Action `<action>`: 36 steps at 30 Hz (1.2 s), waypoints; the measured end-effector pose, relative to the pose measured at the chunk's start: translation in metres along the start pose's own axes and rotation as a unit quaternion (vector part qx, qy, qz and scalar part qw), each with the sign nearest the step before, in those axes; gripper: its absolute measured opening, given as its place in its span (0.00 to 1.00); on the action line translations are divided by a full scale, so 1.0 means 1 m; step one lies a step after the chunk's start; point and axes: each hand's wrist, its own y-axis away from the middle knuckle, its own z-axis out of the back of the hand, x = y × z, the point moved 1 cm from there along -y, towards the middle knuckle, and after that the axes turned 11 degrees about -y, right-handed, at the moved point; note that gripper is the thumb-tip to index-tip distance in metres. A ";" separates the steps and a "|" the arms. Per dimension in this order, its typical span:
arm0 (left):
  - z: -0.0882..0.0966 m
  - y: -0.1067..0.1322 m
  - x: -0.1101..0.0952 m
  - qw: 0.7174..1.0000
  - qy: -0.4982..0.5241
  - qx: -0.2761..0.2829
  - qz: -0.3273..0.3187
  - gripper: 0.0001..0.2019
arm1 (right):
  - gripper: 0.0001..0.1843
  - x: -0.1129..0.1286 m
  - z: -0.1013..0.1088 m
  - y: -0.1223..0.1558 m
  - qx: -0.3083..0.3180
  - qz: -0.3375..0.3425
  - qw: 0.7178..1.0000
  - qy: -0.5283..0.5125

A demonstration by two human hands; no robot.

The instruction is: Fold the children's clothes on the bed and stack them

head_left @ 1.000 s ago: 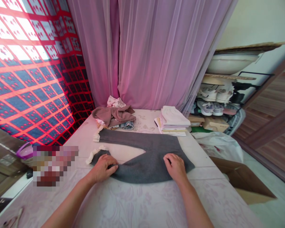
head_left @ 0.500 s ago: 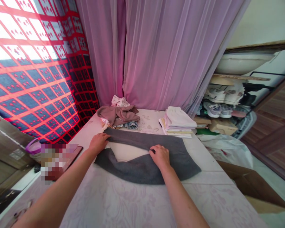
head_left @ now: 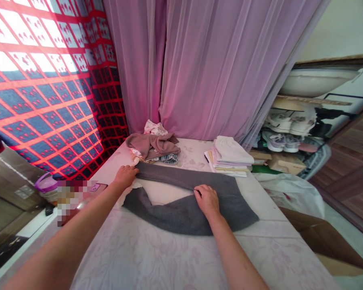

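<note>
A pair of dark grey trousers [head_left: 181,217] lies flat on the patterned table cover [head_left: 157,257], waist end to the right and both legs pointing left. At the far leg's end, my left hand [head_left: 126,176] has its fingers closed on the fabric near the pale cuff. My right hand [head_left: 207,200] grips the cloth where the two legs meet, thumb and fingers bent together. The near leg curves toward me, its pale cuff resting on the cover below my left wrist.
Behind the trousers lie a heap of rumpled brown clothes [head_left: 153,146] and, further right, a neat stack of folded light clothes [head_left: 230,155]. A purple curtain [head_left: 218,72] hangs at the back. Shoes [head_left: 281,141] stand on a rack at right, above an open cardboard box [head_left: 326,237].
My hands stay in about the same places on the trousers. The whole view has shifted slightly, and the left forearm sits a little lower in it.
</note>
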 end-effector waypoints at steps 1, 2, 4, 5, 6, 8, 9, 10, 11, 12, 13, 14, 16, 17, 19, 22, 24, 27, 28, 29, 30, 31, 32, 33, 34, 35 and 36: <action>-0.001 -0.001 0.002 1.000 -0.005 0.003 0.004 0.12 | 0.11 0.000 -0.001 0.000 0.001 -0.001 1.000 0.001; 0.000 -0.002 0.004 1.000 -0.010 0.005 0.007 0.10 | 0.11 0.000 -0.001 0.000 0.002 -0.002 1.000 0.001; 0.002 -0.004 0.006 1.000 -0.018 0.005 0.005 0.09 | 0.11 0.000 -0.002 0.000 0.002 -0.006 1.000 0.002; 0.004 -0.005 0.006 1.000 -0.021 0.003 0.002 0.08 | 0.11 0.000 -0.002 0.000 0.001 -0.008 1.000 0.002; 0.007 -0.005 0.006 1.000 -0.025 0.000 -0.002 0.08 | 0.10 0.000 -0.002 0.000 0.000 -0.009 1.000 0.003; 0.014 -0.006 0.005 0.999 -0.030 -0.012 -0.009 0.08 | 0.10 -0.001 -0.003 0.000 -0.004 -0.009 1.000 0.001; 0.017 -0.006 0.005 0.999 -0.032 -0.021 -0.010 0.08 | 0.10 -0.001 -0.003 0.000 -0.009 -0.008 1.000 -0.002; 0.021 -0.005 0.006 0.999 -0.033 -0.032 -0.010 0.09 | 0.10 -0.002 -0.004 0.000 -0.016 -0.008 1.000 -0.006; 0.024 -0.005 0.007 0.998 -0.034 -0.043 -0.009 0.09 | 0.09 -0.002 -0.004 0.000 -0.023 -0.007 1.000 -0.010; 0.027 -0.004 0.009 0.998 -0.035 -0.055 -0.006 0.10 | 0.09 -0.003 -0.005 0.000 -0.031 -0.006 0.999 -0.014; 0.029 -0.002 0.011 0.997 -0.036 -0.066 -0.002 0.10 | 0.09 -0.003 -0.006 0.000 -0.038 -0.005 0.999 -0.016; 0.031 -0.001 0.013 0.996 -0.036 -0.079 0.001 0.11 | 0.09 -0.003 -0.007 0.000 -0.044 -0.005 0.999 -0.017; 0.032 0.002 0.016 0.994 -0.037 -0.107 0.001 0.11 | 0.08 -0.004 -0.010 -0.001 -0.052 -0.001 0.999 -0.015; 0.033 0.003 0.017 0.992 -0.036 -0.121 -0.003 0.11 | 0.08 -0.004 -0.011 -0.001 -0.056 0.003 0.998 -0.013; 0.035 0.003 0.018 0.989 -0.035 -0.144 -0.010 0.10 | 0.09 -0.005 -0.012 -0.001 -0.069 0.013 0.997 -0.012; 0.044 -0.002 0.021 0.983 -0.047 -0.175 0.001 0.11 | 0.10 -0.007 -0.014 0.000 -0.106 0.024 0.994 -0.013; 0.050 -0.004 0.023 0.975 -0.053 -0.216 0.024 0.12 | 0.10 -0.007 -0.014 0.002 -0.127 0.028 0.991 -0.012; 0.046 -0.001 0.024 0.969 -0.056 -0.238 0.027 0.14 | 0.10 -0.007 -0.016 0.005 -0.117 0.043 0.992 -0.014; 0.040 0.003 0.023 0.975 -0.052 -0.214 0.011 0.14 | 0.11 -0.007 -0.016 0.006 -0.104 0.047 0.993 -0.016; 0.031 0.008 0.021 0.983 -0.047 -0.179 -0.011 0.14 | 0.11 -0.007 -0.016 0.007 -0.089 0.049 0.995 -0.018; 0.022 0.013 0.019 0.989 -0.035 -0.137 -0.032 0.13 | 0.11 -0.007 -0.016 0.007 -0.075 0.048 0.996 -0.021; 0.012 0.018 0.016 0.994 -0.020 -0.096 -0.046 0.13 | 0.12 -0.007 -0.016 0.007 -0.061 0.044 0.997 -0.022; 0.004 0.024 0.014 0.996 -0.010 -0.072 -0.053 0.12 | 0.12 -0.006 -0.015 0.007 -0.050 0.037 0.998 -0.022; -0.003 0.028 0.012 0.997 0.000 -0.053 -0.055 0.11 | 0.12 -0.005 -0.014 0.006 -0.040 0.029 0.999 -0.021; -0.008 0.031 0.011 0.998 0.007 -0.042 -0.053 0.11 | 0.12 -0.005 -0.013 0.006 -0.031 0.021 0.999 -0.019; -0.011 0.033 0.010 0.998 0.013 -0.036 -0.051 0.11 | 0.12 -0.004 -0.012 0.006 -0.023 0.014 0.999 -0.017; -0.011 0.034 0.011 0.998 0.021 -0.030 -0.048 0.11 | 0.12 -0.003 -0.011 0.005 -0.017 0.008 1.000 -0.015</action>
